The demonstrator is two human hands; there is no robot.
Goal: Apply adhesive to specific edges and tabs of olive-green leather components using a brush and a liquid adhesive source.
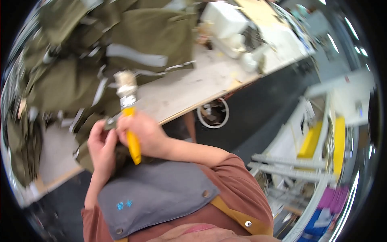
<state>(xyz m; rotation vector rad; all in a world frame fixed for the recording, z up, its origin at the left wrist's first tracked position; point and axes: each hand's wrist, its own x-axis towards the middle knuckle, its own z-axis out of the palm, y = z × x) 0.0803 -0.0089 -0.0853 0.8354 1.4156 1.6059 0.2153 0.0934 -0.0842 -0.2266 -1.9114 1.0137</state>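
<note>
In my right hand (146, 131) is a flat paintbrush (128, 99) with a yellow handle, a metal ferrule and pale bristles pointing away from me. My left hand (102, 148) pinches an edge of olive-green fabric (110, 123) between thumb and fingers, right beside the brush handle. The rest of that held piece hangs towards my apron and is partly hidden by my hands. Beyond the bristles, olive fabric pieces (154, 33) with pale grey strips (137, 56) lie heaped on the worktable (172, 93). Motion blurs the picture somewhat.
A white block-like container (225, 19) and a white bottle-like object (254, 60) stand on the table's right part. Below its wooden edge, a round bin (225, 121) with scraps sits on the dark floor. To the right is a grey metal frame (290, 171). More olive cloth (25, 151) hangs far left.
</note>
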